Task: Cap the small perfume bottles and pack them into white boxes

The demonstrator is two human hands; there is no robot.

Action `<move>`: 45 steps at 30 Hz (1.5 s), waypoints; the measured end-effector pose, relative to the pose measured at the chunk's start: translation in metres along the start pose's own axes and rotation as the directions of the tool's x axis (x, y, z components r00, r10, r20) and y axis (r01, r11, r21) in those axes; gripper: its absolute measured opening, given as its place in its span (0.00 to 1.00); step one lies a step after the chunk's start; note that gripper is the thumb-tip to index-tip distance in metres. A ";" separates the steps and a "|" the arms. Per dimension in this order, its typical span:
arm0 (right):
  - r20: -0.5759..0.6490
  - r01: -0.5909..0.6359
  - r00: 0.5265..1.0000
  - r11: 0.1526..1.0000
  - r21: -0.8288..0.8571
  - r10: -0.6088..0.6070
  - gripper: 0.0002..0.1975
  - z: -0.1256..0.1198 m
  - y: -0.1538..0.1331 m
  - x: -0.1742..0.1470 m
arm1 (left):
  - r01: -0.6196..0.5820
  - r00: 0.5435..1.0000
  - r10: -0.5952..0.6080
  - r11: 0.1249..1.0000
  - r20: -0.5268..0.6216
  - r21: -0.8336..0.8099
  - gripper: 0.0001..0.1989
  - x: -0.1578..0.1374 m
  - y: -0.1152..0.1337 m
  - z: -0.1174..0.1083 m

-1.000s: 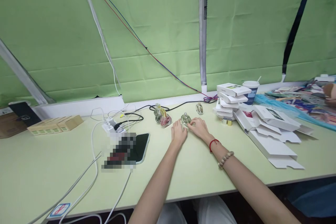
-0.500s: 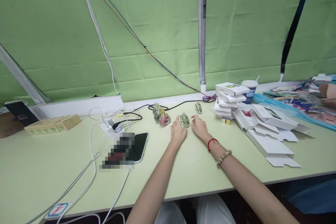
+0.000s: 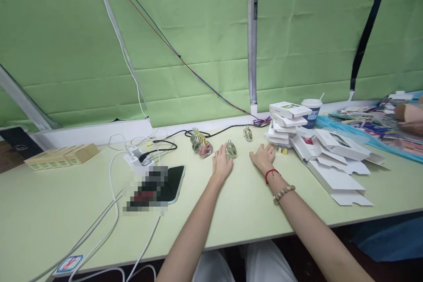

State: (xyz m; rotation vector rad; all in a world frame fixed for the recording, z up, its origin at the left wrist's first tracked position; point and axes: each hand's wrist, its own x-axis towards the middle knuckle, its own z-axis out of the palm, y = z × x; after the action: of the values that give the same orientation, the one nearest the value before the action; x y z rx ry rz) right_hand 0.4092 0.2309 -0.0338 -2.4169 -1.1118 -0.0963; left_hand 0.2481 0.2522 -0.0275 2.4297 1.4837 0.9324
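Observation:
A clear round glass perfume bottle stands upright on the table, its gold neck uncapped. My left hand is at its left and near side, fingers along the glass and thumb in front. Farther right, my right hand reaches low over the tabletop with its fingers apart, holding nothing I can see. Its fingertips are close to small gold caps, partly hidden behind them. Another clear bottle stands beyond both hands. Left of my left hand is a cluster of bottles, including a pink one.
Stacked white boxes and flattened cartons lie to the right, near a paper cup. On the left are a phone, a power strip, trailing white cables and tan boxes. A green curtain hangs behind.
My right hand has moved right, away from the bottle and toward the gold caps, its fingers spreading. My left hand has stayed at the bottle. The view has shifted slightly.

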 end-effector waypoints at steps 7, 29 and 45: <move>0.074 -0.027 0.997 0.999 -0.037 0.030 0.28 -0.002 -0.001 0.001 | 0.014 0.999 -0.015 1.000 -0.039 -0.012 0.28 0.002 0.000 0.000; 0.112 -0.084 0.989 0.990 -0.114 0.097 0.39 -0.003 -0.004 0.002 | -0.009 0.993 0.005 0.999 -0.115 -0.035 0.24 0.000 0.005 0.002; 0.104 0.368 0.914 0.910 0.190 -0.392 0.22 -0.003 -0.015 -0.011 | -0.021 0.985 0.019 1.000 -0.173 -0.007 0.11 0.003 0.006 0.002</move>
State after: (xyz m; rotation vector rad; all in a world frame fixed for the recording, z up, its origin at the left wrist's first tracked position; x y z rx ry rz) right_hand 0.3913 0.2308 -0.0278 -2.0572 -1.5819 0.0406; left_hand 0.2549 0.2517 -0.0249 2.4152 1.5070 1.1784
